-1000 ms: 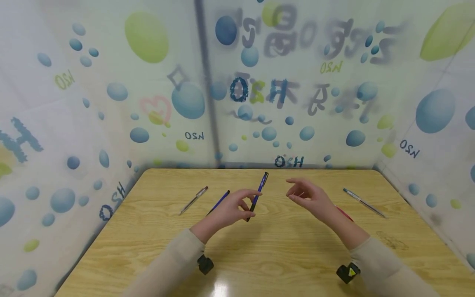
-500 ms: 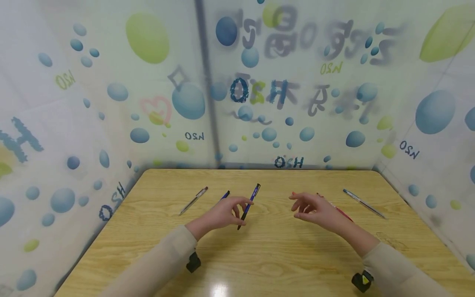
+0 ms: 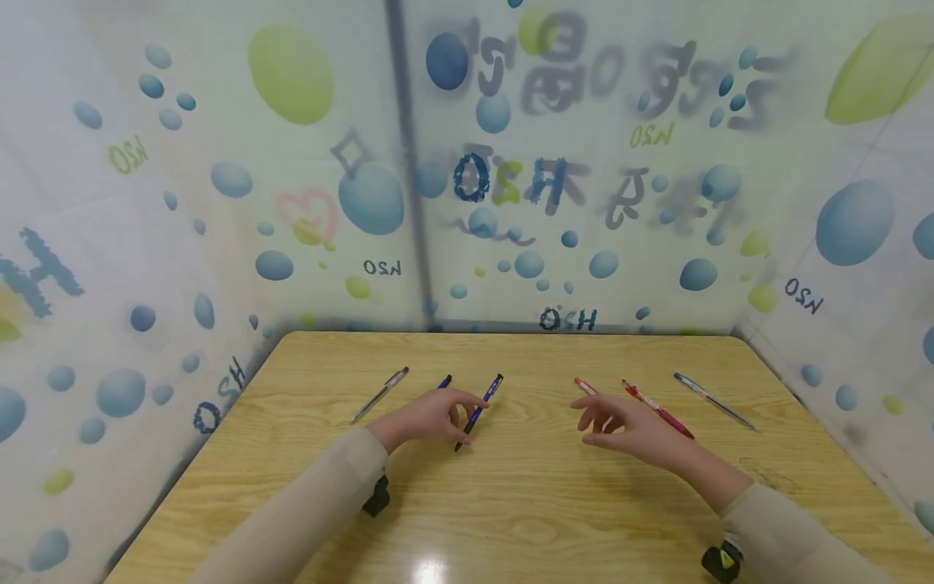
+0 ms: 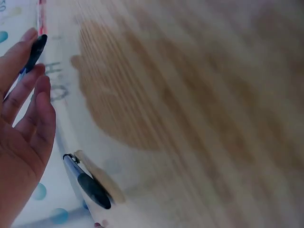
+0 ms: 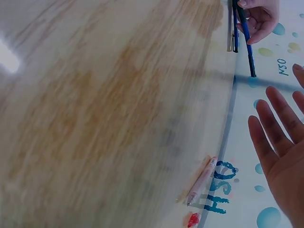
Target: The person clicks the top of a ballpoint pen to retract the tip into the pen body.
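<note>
Thumb and fingertips of my left hand (image 3: pixel 432 418) pinch a blue pen (image 3: pixel 494 386) with a black grip, tilted with its cap end away from me. The left wrist view shows its dark end (image 4: pixel 37 52) between thumb and finger. Under that hand lies a second blue pen (image 3: pixel 446 381), mostly covered in the head view. My right hand (image 3: pixel 633 431) holds nothing; its fingers are loosely bent in the head view and spread in the right wrist view. Just beyond its fingertips lies a pinkish-red pen (image 3: pixel 584 385), partly hidden. Another red pen (image 3: pixel 660 411) lies beside this hand.
A clear pen with a dark reddish end (image 3: pixel 381 395) lies at the left of the wooden table (image 3: pixel 511 519). At the right lies a clear pen with a blue end (image 3: pixel 715 401). A printed curtain (image 3: pixel 627 300) encloses the back and sides.
My left hand has moved left and lower with the blue pen. My right hand has shifted right and nearer to me, uncovering parts of both red pens.
</note>
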Tool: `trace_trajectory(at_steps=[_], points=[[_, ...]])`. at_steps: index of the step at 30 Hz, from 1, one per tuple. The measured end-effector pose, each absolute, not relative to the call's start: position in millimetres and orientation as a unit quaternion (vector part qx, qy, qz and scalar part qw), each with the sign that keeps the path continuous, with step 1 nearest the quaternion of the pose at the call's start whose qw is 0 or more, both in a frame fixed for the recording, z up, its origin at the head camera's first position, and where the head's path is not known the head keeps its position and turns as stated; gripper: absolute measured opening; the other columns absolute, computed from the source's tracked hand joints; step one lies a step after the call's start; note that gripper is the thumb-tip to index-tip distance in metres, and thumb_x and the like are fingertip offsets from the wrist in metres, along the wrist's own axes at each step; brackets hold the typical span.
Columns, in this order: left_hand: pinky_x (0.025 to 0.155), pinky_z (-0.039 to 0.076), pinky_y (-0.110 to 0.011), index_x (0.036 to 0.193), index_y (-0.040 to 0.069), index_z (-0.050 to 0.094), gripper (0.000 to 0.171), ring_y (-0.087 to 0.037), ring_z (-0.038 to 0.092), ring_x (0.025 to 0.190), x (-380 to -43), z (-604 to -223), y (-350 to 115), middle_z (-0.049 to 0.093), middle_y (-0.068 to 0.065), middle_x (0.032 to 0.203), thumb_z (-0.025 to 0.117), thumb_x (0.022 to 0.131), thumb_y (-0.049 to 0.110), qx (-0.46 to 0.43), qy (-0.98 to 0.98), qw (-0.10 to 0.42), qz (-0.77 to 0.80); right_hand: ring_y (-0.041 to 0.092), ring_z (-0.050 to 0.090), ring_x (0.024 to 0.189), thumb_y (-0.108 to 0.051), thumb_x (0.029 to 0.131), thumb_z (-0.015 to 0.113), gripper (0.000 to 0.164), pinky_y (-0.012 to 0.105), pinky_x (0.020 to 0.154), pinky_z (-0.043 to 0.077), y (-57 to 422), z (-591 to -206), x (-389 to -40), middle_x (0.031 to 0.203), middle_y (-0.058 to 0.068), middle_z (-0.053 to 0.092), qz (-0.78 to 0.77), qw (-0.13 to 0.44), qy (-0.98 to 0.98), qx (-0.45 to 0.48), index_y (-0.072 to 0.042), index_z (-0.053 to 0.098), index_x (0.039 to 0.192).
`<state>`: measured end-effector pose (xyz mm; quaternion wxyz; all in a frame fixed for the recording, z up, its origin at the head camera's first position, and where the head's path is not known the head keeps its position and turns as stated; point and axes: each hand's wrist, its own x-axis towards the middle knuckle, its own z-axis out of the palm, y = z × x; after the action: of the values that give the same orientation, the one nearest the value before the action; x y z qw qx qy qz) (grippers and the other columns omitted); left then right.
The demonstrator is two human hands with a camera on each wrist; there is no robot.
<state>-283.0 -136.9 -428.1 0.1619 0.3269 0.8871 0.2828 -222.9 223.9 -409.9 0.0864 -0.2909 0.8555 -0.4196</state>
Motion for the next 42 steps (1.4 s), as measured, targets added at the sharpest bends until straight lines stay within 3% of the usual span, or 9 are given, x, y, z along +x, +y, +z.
trace_trajectory(at_steps=[13,21,28,35,42], points=[[0.077,0.049,-0.027,0.136,0.022,0.059,0.061,-0.004,0.059,0.079,-306,-442,-129,0.059,0.010,0.111,0.083,0.080,0.021,0.335,0.891,0.188,0.241,0.017,0.061,0.087,-0.012,0.094,0.067,0.043,0.030,0.077,0.053,223,-419,-220,0.105,0.013,0.063,-0.429,0.124,0.843,-0.300,0.001,0.053,0.133],[0.079,0.045,-0.029,0.136,0.019,0.058,0.060,-0.008,0.052,0.078,-315,-436,-129,0.058,0.009,0.093,0.082,0.081,0.021,0.341,0.895,0.195,0.212,0.016,0.062,0.087,-0.014,0.094,0.067,0.043,0.031,0.076,0.054,223,-419,-222,0.105,0.012,0.064,-0.411,0.129,0.849,-0.308,0.000,0.054,0.132],[0.082,0.045,-0.028,0.133,0.022,0.060,0.054,-0.007,0.053,0.090,-316,-434,-128,0.056,0.010,0.107,0.080,0.083,0.022,0.346,0.896,0.200,0.190,0.014,0.062,0.087,-0.014,0.094,0.067,0.043,0.031,0.076,0.054,224,-420,-223,0.104,0.011,0.064,-0.398,0.125,0.851,-0.319,0.001,0.054,0.132],[0.082,0.046,-0.030,0.131,0.021,0.061,0.056,-0.009,0.054,0.090,-316,-433,-129,0.055,0.009,0.103,0.083,0.080,0.021,0.337,0.895,0.213,0.201,0.015,0.062,0.087,-0.016,0.094,0.067,0.043,0.030,0.077,0.054,226,-419,-224,0.104,0.010,0.064,-0.393,0.132,0.855,-0.312,0.001,0.054,0.132],[0.091,0.048,-0.032,0.131,0.021,0.061,0.059,-0.015,0.058,0.106,-315,-431,-133,0.058,0.003,0.116,0.084,0.078,0.021,0.334,0.890,0.219,0.219,0.016,0.060,0.088,-0.021,0.094,0.068,0.046,0.029,0.077,0.052,233,-412,-231,0.106,0.009,0.064,-0.380,0.129,0.869,-0.288,-0.001,0.054,0.132]])
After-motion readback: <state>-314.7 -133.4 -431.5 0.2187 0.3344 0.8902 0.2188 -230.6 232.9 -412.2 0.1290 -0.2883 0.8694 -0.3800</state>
